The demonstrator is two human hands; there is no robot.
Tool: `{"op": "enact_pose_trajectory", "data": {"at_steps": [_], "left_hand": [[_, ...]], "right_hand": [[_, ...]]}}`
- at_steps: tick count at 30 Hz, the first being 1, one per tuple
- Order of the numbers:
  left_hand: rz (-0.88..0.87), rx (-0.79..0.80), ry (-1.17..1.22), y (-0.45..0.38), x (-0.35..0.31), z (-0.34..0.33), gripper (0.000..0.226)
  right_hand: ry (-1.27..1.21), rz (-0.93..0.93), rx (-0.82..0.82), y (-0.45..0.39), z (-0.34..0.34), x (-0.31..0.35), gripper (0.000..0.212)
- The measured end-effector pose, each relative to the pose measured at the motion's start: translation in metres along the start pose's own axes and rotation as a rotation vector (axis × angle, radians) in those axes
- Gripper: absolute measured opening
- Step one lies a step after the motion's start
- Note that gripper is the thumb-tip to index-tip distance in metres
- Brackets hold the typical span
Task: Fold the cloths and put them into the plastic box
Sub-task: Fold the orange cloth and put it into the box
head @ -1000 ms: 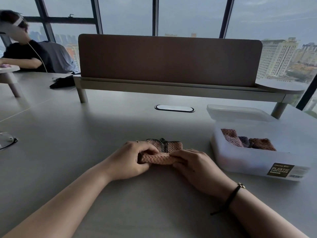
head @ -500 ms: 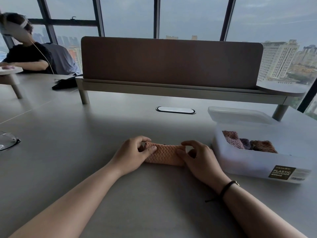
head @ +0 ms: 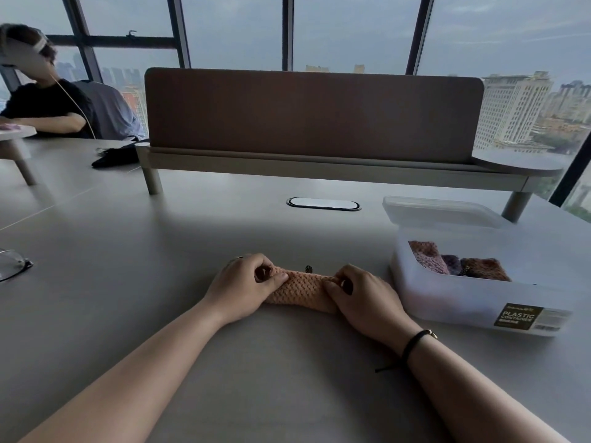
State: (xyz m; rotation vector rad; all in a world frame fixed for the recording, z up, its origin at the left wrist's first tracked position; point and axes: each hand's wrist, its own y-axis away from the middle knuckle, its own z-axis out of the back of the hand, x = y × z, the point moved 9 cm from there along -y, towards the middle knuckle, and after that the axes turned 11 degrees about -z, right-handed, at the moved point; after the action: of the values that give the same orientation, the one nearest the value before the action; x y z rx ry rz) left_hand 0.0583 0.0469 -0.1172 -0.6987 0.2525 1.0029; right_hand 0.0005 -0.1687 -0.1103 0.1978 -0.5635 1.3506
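Folded cloth (head: pixel 302 287) spans between left hand (head: pixel 244 287) and right hand (head: pixel 364 298) grips

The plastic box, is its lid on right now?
No, the plastic box is open, with folded cloths showing inside and its lid lying behind it.
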Motion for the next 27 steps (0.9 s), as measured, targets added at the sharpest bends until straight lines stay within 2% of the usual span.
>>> {"op": "enact_pose_trajectory", "data": {"at_steps": [6,9,13,17,20,24,27], "left_hand": [[-0.046,-0.026,0.328,-0.002,-0.006,0.002,0.022],[-0.001,-0.048,0.589,0.000,-0.007,0.002,0.025],[0.063,-0.081,0.834,0.002,-0.005,0.001,0.028],[-0.007,-0.054,0.811,0.000,-0.021,0.006,0.023],[-0.090,0.016,0.765,-0.016,-0.054,0.012,0.030],[-0.254,0.123,0.762,-0.058,-0.134,0.020,0.033],[-0.339,0.110,0.681,-0.099,-0.200,0.022,0.031]], "right_hand": [[-0.303,0.058,0.071,0.004,0.008,-0.005,0.021],[-0.466,0.054,0.095,0.006,0.012,-0.004,0.018],[-0.509,0.136,0.124,0.021,0.019,0.010,0.026],[-0.408,0.248,0.248,0.048,0.024,0.031,0.028],[-0.342,0.303,0.271,0.068,0.044,0.035,0.015],[-0.394,0.309,0.145,0.080,0.105,0.020,0.019],[-0.476,0.245,0.013,0.070,0.158,-0.011,0.020]]}}
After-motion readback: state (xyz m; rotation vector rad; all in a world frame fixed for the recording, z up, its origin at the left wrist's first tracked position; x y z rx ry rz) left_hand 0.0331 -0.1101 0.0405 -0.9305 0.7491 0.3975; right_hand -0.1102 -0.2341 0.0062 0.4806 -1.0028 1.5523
